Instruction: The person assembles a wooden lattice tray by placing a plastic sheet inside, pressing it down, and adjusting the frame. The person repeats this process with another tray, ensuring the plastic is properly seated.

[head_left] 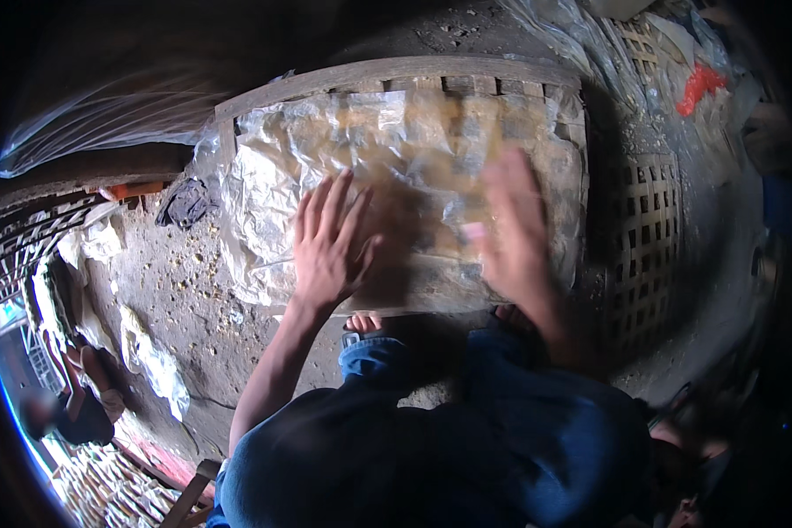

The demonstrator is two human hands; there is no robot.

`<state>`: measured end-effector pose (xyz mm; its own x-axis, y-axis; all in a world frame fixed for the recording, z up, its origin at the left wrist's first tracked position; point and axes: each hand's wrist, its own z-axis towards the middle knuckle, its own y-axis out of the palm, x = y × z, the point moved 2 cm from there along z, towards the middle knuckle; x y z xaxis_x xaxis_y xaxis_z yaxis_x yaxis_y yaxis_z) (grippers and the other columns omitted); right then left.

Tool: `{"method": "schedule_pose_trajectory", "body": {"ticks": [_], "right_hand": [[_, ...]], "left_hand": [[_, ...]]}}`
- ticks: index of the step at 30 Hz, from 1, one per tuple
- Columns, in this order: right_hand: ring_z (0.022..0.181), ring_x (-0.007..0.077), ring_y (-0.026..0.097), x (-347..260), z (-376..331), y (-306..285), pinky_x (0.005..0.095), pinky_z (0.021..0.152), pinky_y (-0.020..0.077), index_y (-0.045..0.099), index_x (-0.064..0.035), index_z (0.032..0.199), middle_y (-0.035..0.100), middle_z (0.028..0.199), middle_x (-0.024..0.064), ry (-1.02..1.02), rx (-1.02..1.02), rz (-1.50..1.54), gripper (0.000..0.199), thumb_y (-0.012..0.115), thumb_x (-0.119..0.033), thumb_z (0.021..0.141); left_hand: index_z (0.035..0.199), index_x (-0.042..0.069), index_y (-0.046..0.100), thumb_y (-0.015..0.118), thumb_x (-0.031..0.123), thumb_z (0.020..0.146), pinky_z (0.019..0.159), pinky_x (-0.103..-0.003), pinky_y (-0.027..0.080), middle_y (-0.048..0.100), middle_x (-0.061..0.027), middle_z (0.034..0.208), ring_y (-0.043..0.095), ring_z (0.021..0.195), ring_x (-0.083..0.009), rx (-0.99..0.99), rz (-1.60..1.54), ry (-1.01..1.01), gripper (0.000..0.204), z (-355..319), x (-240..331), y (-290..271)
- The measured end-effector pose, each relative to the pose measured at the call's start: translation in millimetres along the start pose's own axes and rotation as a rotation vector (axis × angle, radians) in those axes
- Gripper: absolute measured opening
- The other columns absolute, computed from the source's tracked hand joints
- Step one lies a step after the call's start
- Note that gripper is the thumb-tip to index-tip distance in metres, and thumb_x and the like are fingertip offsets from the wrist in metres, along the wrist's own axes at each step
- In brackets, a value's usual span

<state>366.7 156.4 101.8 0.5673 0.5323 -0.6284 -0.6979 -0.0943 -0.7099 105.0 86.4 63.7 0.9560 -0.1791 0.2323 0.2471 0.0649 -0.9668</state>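
Two knees in blue jeans (414, 458) fill the near edge, bare toes (363, 323) poking out just beyond them. Past these, a crinkled translucent plastic sheet (268, 150), mottled brown, covers a slatted wooden frame (396, 69) on the floor. The left hand (327, 242) lies over the sheet's left half, fingers straight and slightly spread, grasping nothing. The right hand (515, 229) is blurred above its right half, fingers extended, thumb apart, with nothing visible in its grip; contact cannot be told. Grey, crumb-strewn earthen floor (185, 273) surrounds the frame, a crumpled dark cloth (187, 202) to its left and a lattice panel (627, 229) to its right. Farther off are loose clear plastic (581, 44), a red plastic scrap (700, 88) and, at far left, another person (84, 422).
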Motion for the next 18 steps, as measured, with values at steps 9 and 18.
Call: {"method": "schedule_pose_trajectory", "body": {"ticks": [9, 18], "right_hand": [[0.156, 0.0393, 0.021, 133, -21, -17, 0.0634, 0.124, 0.0131, 0.032, -0.0113, 0.161, 0.026, 0.167, 0.0221, 0.297, -0.09, -0.812, 0.07, 0.053, -0.045, 0.104], [0.146, 0.039, 0.04, 113, -20, -57, 0.0517, 0.121, 0.0287, 0.048, -0.0058, 0.15, 0.046, 0.156, 0.0197, 0.224, 0.101, -0.496, 0.052, 0.056, -0.03, 0.105]], "left_hand": [[0.162, 0.021, 0.034, 0.048, 0.06, 0.1, 0.126, -0.06, 0.006, 0.021, -0.009, 0.172, 0.014, 0.159, -0.0325, -0.044, 0.085, -0.072, 0.075, 24, 7, 32], [0.163, 0.018, 0.032, 0.05, 0.057, 0.101, 0.126, -0.06, 0.008, 0.02, -0.0111, 0.172, 0.013, 0.159, -0.0339, -0.042, 0.097, -0.094, 0.076, 30, 10, 34]]}}
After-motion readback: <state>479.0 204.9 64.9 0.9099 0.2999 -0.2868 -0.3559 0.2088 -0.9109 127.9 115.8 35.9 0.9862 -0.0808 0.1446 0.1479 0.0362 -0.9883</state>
